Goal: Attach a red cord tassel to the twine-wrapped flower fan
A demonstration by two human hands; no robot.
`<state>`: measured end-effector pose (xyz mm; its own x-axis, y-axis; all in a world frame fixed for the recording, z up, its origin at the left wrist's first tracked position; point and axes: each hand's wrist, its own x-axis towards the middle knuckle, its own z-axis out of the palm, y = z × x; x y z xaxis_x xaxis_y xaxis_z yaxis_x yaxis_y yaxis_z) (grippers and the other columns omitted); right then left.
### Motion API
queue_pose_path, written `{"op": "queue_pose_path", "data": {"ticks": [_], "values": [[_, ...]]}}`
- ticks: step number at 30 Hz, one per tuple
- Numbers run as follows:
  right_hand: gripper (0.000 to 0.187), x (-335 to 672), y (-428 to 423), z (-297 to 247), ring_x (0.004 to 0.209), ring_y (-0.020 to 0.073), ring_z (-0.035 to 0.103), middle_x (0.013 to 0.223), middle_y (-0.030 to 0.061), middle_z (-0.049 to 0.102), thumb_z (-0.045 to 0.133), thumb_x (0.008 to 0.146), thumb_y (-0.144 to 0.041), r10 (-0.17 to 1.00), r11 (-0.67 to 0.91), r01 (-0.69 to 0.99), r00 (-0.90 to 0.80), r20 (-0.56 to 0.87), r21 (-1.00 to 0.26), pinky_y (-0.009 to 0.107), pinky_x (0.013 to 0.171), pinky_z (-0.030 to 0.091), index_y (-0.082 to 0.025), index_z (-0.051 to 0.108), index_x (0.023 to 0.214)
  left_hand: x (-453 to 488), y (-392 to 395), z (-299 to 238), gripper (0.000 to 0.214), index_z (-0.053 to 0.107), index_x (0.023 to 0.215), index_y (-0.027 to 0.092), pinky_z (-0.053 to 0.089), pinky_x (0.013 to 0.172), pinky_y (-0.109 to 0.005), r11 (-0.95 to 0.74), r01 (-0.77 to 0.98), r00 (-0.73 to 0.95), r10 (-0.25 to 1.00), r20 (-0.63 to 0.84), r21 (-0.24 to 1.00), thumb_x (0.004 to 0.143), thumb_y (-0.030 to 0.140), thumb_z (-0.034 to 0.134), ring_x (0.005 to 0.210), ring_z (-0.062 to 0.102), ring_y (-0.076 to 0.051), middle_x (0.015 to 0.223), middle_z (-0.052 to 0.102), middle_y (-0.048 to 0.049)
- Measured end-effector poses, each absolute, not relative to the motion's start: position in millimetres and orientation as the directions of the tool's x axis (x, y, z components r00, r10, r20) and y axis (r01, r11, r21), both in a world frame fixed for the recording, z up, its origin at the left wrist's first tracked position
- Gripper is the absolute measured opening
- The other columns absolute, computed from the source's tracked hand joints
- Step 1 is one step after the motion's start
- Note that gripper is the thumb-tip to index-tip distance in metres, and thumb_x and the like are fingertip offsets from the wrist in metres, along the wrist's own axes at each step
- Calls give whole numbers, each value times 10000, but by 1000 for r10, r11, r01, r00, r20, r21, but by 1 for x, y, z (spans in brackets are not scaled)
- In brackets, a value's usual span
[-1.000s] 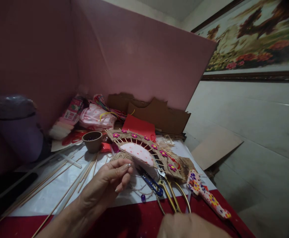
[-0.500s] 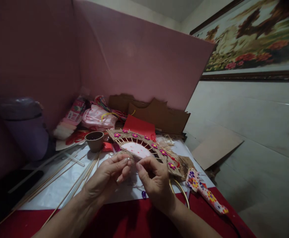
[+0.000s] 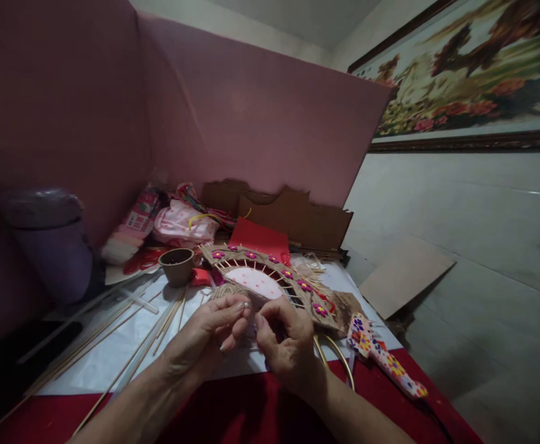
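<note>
My left hand (image 3: pixel 216 327) is closed in a pinch, thumb against forefinger, with a tiny shiny spot at the tips that I cannot identify. Close by on its right, my right hand (image 3: pixel 290 342) also pinches; whatever lies between its fingers is too small to make out. Just beyond both hands is a fan-shaped piece (image 3: pixel 255 282) with a dotted fabric centre, thin sticks, a twine-covered rim and magenta flowers. A ball of twine (image 3: pixel 227 290) shows behind my left fingers. Gold-coloured scissor handles (image 3: pixel 339 357) stick out beside my right wrist.
A flower-patterned glue gun (image 3: pixel 385 354) lies at the right. To the left are a brown cup (image 3: pixel 176 266), thin sticks (image 3: pixel 105 336) and a purple lidded bin (image 3: pixel 54 253). Red paper (image 3: pixel 260 239) and torn cardboard (image 3: pixel 297 213) stand at the back.
My left hand has shifted slightly right, nearer my right fingers. More of the twine ball shows now. A purple bead below my right hand is now almost wholly hidden.
</note>
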<state>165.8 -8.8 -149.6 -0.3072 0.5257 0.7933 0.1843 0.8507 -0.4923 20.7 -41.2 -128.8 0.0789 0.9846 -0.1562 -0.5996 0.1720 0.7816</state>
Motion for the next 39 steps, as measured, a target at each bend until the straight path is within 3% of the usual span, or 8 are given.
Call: {"op": "queue_pose_path", "data": {"ticks": [6, 14, 26, 39], "values": [[140, 164, -8, -151, 422, 60, 384, 529, -64, 424, 511, 803, -115, 530, 848, 176, -316, 787, -500, 198, 430, 303, -185, 474, 687, 23, -43, -129, 106, 658, 769, 121, 422, 504, -147, 187, -569, 55, 980, -189, 801, 684, 123, 721, 604, 586, -96, 675, 617, -38], [138, 164, -8, -151, 420, 62, 384, 520, -63, 425, 507, 801, -125, 534, 845, 199, -316, 784, -496, 198, 427, 304, -181, 473, 680, 23, -42, -128, 179, 637, 784, 126, 282, 363, -135, 182, -597, 76, 982, -171, 781, 643, 141, 746, 428, 454, -42, 591, 580, 12], [140, 163, -9, -152, 420, 59, 368, 520, -68, 399, 517, 783, -112, 517, 855, 243, -327, 791, -458, 203, 433, 295, -181, 475, 668, 23, -41, -131, 211, 629, 778, 122, 303, 360, -137, 173, -650, 80, 984, -159, 740, 609, 91, 753, 429, 482, -52, 593, 603, -8], [136, 163, -8, -153, 426, 61, 389, 528, -63, 429, 531, 780, -110, 514, 857, 238, -311, 800, -458, 205, 442, 314, -182, 480, 677, 26, -44, -127, 149, 660, 756, 102, 291, 338, -130, 178, -603, 73, 983, -168, 778, 632, 140, 733, 400, 441, -39, 580, 588, -11]]}}
